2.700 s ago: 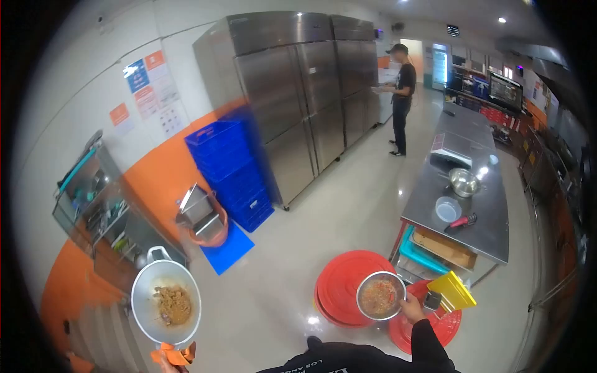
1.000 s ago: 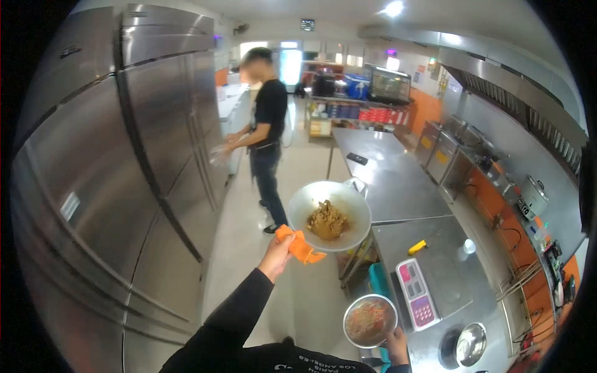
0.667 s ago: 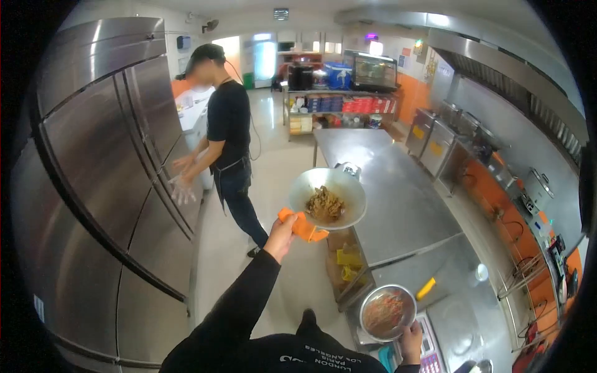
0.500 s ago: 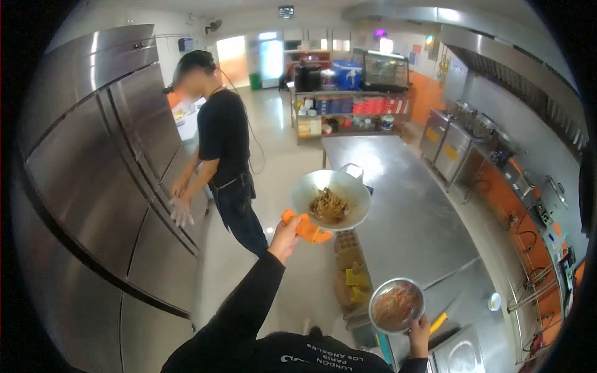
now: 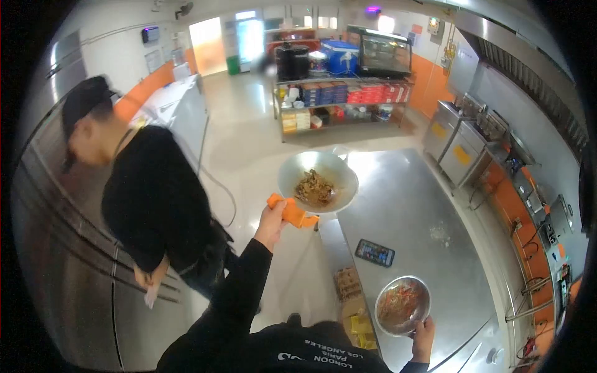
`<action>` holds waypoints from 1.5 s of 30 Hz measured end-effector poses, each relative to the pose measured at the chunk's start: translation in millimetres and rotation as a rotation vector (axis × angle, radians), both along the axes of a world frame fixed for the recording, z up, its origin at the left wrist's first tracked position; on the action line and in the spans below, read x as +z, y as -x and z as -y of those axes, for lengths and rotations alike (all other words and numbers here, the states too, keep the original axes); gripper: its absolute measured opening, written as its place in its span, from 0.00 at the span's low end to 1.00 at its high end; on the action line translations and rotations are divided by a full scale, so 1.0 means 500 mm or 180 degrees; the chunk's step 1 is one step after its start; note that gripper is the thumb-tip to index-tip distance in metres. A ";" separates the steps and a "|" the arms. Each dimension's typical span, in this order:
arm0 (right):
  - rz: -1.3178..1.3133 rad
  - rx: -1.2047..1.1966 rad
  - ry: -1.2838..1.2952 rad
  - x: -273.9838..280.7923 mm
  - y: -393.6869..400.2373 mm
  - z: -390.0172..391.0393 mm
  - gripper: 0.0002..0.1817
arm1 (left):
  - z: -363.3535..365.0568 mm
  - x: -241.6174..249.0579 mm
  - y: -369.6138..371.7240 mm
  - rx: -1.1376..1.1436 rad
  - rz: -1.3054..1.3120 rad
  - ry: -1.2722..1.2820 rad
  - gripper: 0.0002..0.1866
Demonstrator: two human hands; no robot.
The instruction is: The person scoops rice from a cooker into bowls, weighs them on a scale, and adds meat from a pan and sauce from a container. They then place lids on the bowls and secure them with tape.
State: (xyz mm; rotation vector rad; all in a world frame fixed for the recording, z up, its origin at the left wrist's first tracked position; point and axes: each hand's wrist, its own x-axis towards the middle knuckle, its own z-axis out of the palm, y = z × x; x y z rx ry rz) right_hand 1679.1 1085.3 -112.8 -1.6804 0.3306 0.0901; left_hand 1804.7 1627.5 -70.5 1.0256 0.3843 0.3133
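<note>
My left hand (image 5: pixel 271 225) grips an orange cloth (image 5: pixel 287 211) wrapped around the handle of a metal wok (image 5: pixel 318 183), held out in front of me. A heap of brown cooked food lies in the wok. My right hand (image 5: pixel 424 331) holds the rim of a steel bowl (image 5: pixel 402 305) low on the right, above the steel counter (image 5: pixel 416 230). The bowl contains reddish shredded food.
A person in black clothes and a cap (image 5: pixel 149 186) bends close on my left by the steel fridge doors (image 5: pixel 56 261). A phone (image 5: pixel 375 252) lies on the counter. Shelves with boxes (image 5: pixel 348 99) stand at the far end, cooking stations (image 5: pixel 472 143) along the right wall.
I have walked forward along the counter with wok and bowl still in hand. The person in black, earlier ahead of me, is now right beside me on the left.
</note>
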 end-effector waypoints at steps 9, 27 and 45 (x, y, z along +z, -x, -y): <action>-0.0043 -0.0418 0.0800 0.048 -0.258 -0.220 0.17 | -0.319 -0.094 -0.439 0.0065 0.0101 0.0164 0.15; -0.0340 0.0842 0.0751 0.189 -1.187 -1.053 0.20 | -1.106 0.026 -0.918 0.0280 -0.0166 0.0017 0.20; -0.0067 0.2010 0.0210 0.041 -2.174 -2.099 0.16 | -2.077 0.114 -1.450 0.1116 -0.0140 0.0142 0.21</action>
